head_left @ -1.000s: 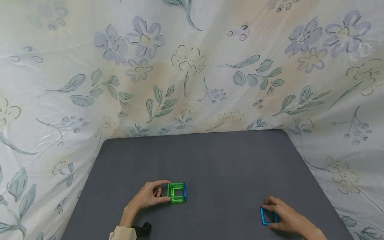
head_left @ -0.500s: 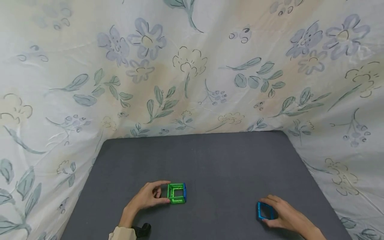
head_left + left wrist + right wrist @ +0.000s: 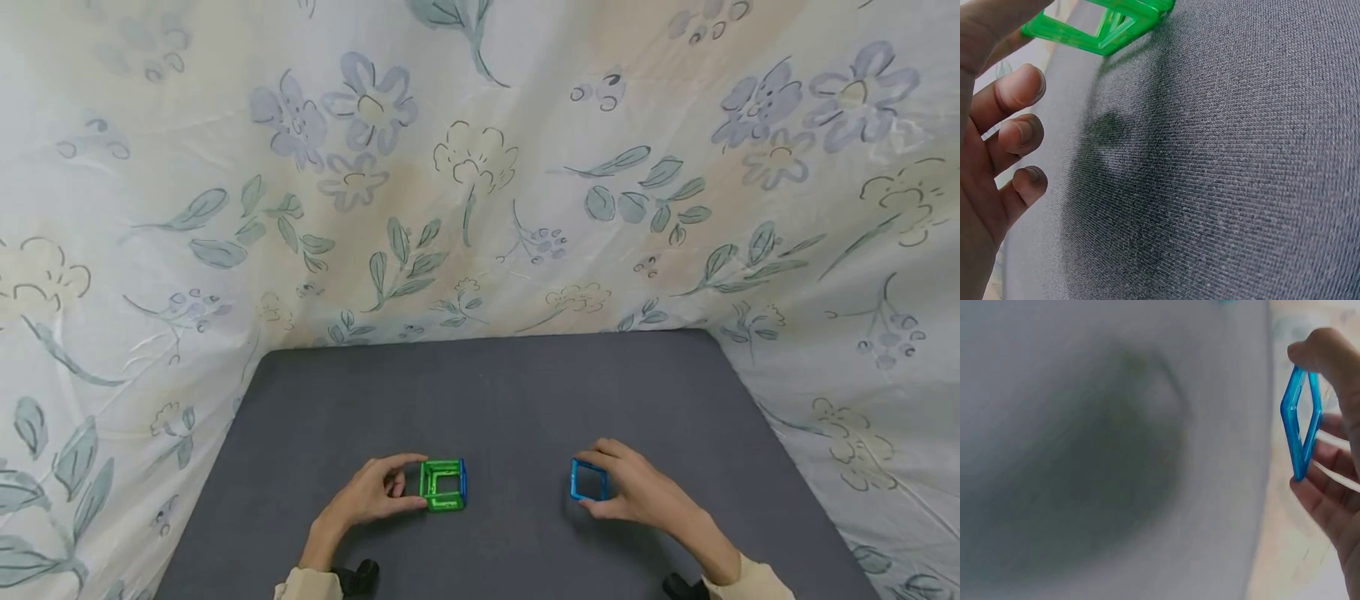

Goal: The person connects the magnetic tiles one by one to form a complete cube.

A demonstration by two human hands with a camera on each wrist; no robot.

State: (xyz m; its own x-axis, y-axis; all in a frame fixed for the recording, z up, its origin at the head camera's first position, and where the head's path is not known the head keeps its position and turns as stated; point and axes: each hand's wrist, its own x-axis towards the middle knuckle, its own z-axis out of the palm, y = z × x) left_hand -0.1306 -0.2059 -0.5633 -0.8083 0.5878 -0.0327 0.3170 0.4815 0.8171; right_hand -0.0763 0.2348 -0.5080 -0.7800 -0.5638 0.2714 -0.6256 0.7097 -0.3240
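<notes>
My left hand point(image 3: 367, 493) pinches the left side of a small open cube made of green frame tiles point(image 3: 446, 505), finger at the top corner and thumb at the bottom. A dark blue frame tile point(image 3: 462, 483) forms the cube's right side. In the left wrist view only the cube's lower green bars point(image 3: 1069, 36) show; the other fingers curl loosely beneath. To the right, my right hand point(image 3: 641, 492) holds a light blue square frame tile point(image 3: 574, 481) by opposite edges between thumb and fingers. That tile point(image 3: 1290, 425) appears slanted and thin in the right wrist view, raised off the table.
A grey cloth-covered table point(image 3: 510, 400) lies under both hands. Floral fabric point(image 3: 480, 208) hangs behind it and at the sides. Black wrist straps point(image 3: 363, 577) and cream sleeves point(image 3: 309, 583) show at the wrists. A gap separates the tile from the cube.
My right hand has carried the light blue tile leftward and a little farther from me, closer to the cube. My left hand and the cube stay in place.
</notes>
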